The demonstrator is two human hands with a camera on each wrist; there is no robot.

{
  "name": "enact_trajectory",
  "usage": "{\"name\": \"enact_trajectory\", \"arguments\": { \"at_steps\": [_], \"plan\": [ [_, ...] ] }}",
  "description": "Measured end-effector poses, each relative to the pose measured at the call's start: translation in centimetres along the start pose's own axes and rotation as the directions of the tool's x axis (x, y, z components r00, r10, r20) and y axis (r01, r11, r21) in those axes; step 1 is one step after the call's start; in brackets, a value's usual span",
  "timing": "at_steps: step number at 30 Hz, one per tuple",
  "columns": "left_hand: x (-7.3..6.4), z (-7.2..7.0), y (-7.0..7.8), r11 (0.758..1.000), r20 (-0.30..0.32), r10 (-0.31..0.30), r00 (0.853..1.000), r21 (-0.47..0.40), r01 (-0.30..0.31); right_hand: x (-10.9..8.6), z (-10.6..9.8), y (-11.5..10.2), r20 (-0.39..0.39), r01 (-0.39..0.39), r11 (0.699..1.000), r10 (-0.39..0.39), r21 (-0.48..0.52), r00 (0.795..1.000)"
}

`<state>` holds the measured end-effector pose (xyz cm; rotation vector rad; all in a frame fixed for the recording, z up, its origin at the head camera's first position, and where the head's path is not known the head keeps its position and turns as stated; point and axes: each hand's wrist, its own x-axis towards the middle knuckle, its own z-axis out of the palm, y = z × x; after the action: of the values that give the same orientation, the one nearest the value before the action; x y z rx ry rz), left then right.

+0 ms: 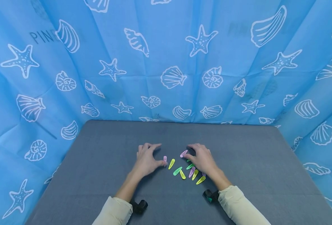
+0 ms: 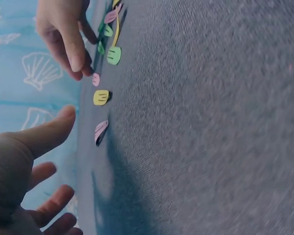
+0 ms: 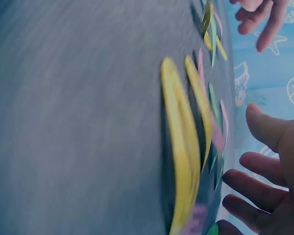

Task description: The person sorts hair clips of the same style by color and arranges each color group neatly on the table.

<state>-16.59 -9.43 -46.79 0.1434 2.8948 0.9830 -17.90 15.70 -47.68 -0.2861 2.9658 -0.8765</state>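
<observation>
Several snap hair clips in pink, yellow and green lie scattered on the grey table between my two hands. My left hand (image 1: pixel 146 161) hovers at their left side, thumb and fingers spread, holding nothing. Its thumb is close to a pink hair clip (image 2: pixel 101 131); beside that lies a yellow hair clip (image 1: pixel 171 164). Over the right part of the group is my right hand (image 1: pixel 201 158), thumb and fingers apart with nothing between them. Near its thumb lies another pink hair clip (image 1: pixel 184 153). Part of the green and pink clips is hidden under the right hand.
The grey table (image 1: pixel 112 131) reaches back to a blue curtain (image 1: pixel 154 62) printed with white shells and starfish, which also hangs along both sides. A black wrist camera (image 1: pixel 139 207) sits at the left wrist, another black camera (image 1: pixel 211 196) at the right.
</observation>
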Motion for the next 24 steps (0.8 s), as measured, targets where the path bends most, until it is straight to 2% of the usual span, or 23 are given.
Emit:
{"name": "enact_trajectory", "arguments": {
  "at_steps": [6, 11, 16, 20, 24],
  "plan": [
    [0.0, 0.6, -0.2, 0.999, 0.033, 0.01, 0.999, -0.033, -0.009, 0.1, 0.3, -0.6, -0.004, -0.007, 1.0, 0.007, -0.013, 1.0],
    [0.4, 1.1, -0.6, 0.999, 0.034, 0.024, 0.999, -0.045, -0.023, 0.2, 0.5, -1.2, -0.005, 0.007, 0.997, -0.007, -0.078, 1.0],
    [0.8, 1.5, -0.6, 0.999, 0.03, 0.029, 0.999, -0.036, -0.028, 0.1, 0.7, -1.7, -0.006, 0.0, 0.995, -0.001, -0.098, 1.0],
    [1.0, 1.6, -0.5, 1.0, 0.033, 0.012, 0.999, -0.028, -0.011, -0.1, 0.8, -2.0, 0.005, -0.007, 0.996, 0.007, -0.093, 1.0],
    [1.1, 1.6, -0.3, 0.999, 0.064, -0.019, 0.998, -0.048, 0.022, -0.1, 0.9, -2.0, 0.005, -0.009, 0.996, 0.009, -0.084, 1.0]
  ]
}}
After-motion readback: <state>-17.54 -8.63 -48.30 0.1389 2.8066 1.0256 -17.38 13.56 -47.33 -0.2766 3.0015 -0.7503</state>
